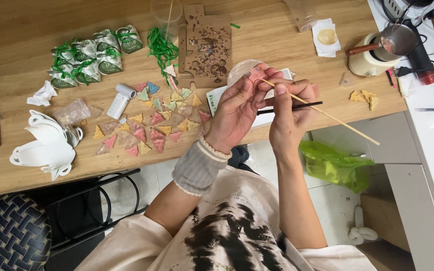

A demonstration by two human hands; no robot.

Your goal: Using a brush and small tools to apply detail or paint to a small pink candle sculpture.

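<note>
My left hand point(237, 113), with a grey wrist cuff, pinches a small pink piece point(255, 75) at its fingertips above the table edge. My right hand point(292, 108) holds a thin wooden skewer point(327, 115) whose tip touches that pink piece; the skewer slants down to the right. A black stick point(290, 107) also runs across my right hand. Just left of my hands lie several small triangular pieces point(151, 123) in pink, yellow, green and blue, scattered on the wooden table point(277, 40).
Green ribbon-tied packets point(94, 57) sit at the back left, white moulds point(46, 145) at the left edge, a white tube point(119, 100), a brown cardboard sheet point(207, 47), a small pot point(395, 40) on a cream base at right. A green bag point(335, 163) lies on the floor.
</note>
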